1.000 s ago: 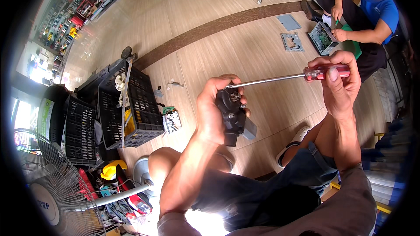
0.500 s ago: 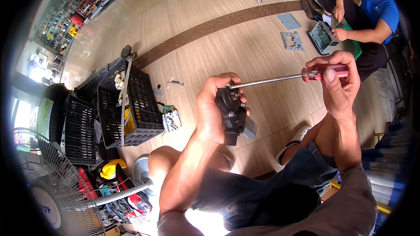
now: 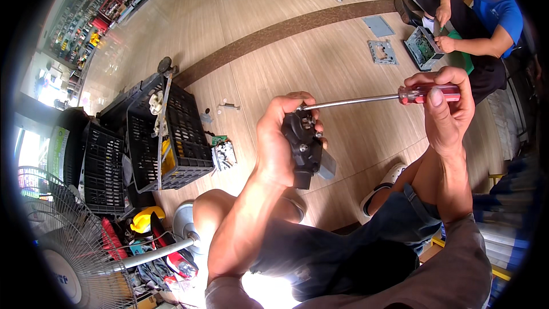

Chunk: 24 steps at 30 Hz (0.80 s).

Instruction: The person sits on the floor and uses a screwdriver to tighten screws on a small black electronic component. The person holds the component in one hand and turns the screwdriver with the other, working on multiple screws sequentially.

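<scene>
My left hand (image 3: 274,143) is wrapped round a black plastic device part (image 3: 303,149) with screws on its face and a grey block on its lower right side; I cannot make out its exact kind. A screwdriver (image 3: 360,101) with a long metal shaft and a clear red handle lies across the middle of the view. Its handle is gripped by the fingers of my right hand (image 3: 449,109), the thumb lying along it. The shaft's tip meets the top end of the black part, close to my left fingertips.
Left stands a black plastic crate (image 3: 177,137) with parts inside, beside a small circuit assembly (image 3: 224,155). A wire-guarded fan (image 3: 68,252) is lower left. At upper right a seated person (image 3: 492,20) handles an opened metal box (image 3: 422,48) near flat metal plates (image 3: 382,51).
My right hand and the screwdriver have shifted slightly right. The black part has turned a little in my left hand, which stays in about the same place.
</scene>
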Each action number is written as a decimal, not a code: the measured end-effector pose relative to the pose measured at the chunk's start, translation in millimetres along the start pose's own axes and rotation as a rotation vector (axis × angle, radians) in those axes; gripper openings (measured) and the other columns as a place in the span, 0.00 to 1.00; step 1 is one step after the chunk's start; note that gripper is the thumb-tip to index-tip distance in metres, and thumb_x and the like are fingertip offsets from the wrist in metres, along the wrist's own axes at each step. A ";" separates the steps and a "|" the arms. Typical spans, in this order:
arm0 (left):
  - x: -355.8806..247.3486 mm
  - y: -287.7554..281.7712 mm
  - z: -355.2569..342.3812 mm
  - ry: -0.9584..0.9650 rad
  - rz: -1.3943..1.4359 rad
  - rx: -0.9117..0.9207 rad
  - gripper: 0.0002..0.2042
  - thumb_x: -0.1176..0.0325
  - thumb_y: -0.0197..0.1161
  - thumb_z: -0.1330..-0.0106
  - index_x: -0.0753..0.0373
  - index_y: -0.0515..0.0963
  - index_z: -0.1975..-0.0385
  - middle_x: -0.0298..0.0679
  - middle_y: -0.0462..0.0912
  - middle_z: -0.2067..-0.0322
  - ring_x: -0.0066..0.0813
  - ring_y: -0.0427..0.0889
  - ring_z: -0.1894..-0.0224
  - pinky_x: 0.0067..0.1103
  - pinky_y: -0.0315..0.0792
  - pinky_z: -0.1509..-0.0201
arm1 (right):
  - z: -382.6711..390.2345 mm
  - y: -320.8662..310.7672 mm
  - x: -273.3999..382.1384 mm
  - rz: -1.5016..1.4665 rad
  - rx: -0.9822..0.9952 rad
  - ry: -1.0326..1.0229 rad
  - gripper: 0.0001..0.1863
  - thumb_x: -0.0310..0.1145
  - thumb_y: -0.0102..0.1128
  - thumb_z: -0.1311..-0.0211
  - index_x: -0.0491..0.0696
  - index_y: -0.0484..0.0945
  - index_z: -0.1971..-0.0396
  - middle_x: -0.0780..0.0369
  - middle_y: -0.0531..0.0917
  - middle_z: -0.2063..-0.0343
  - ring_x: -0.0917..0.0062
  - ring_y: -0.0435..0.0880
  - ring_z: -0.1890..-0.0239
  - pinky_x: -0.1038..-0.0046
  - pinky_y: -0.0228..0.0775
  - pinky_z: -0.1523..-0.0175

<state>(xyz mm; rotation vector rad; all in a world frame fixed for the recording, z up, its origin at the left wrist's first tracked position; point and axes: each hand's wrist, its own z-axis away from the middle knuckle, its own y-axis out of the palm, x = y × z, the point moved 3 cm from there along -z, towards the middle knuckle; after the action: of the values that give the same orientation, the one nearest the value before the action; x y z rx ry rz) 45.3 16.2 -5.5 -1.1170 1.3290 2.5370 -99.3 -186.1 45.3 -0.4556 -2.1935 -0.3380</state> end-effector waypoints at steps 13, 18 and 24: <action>-0.4 3.6 2.2 0.006 0.020 -0.014 0.15 0.57 0.54 0.39 0.61 0.72 0.61 0.38 0.73 0.71 0.29 0.75 0.70 0.28 0.73 0.70 | 0.5 -2.9 -1.5 0.033 -0.033 -0.032 0.13 0.28 0.59 0.35 0.42 0.66 0.57 0.46 0.82 0.63 0.65 0.84 0.61 0.62 0.80 0.55; 0.2 1.8 0.4 0.018 0.008 -0.020 0.15 0.57 0.53 0.39 0.61 0.73 0.61 0.37 0.73 0.71 0.28 0.74 0.70 0.28 0.73 0.70 | 1.1 -1.9 0.1 0.064 0.022 -0.034 0.12 0.26 0.58 0.35 0.42 0.66 0.57 0.45 0.81 0.60 0.65 0.85 0.60 0.63 0.80 0.54; 2.6 -2.5 -2.9 0.000 -0.003 -0.060 0.15 0.55 0.53 0.40 0.60 0.74 0.62 0.40 0.77 0.72 0.32 0.78 0.70 0.32 0.76 0.69 | -1.8 -0.3 2.7 0.057 0.090 -0.061 0.12 0.26 0.58 0.34 0.41 0.66 0.56 0.46 0.81 0.60 0.66 0.85 0.62 0.65 0.79 0.54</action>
<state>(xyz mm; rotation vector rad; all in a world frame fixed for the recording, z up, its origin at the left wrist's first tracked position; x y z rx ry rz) 45.9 14.9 -9.9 -1.1282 1.2583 2.5915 -99.7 -186.5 48.5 -0.4834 -2.2392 -0.1955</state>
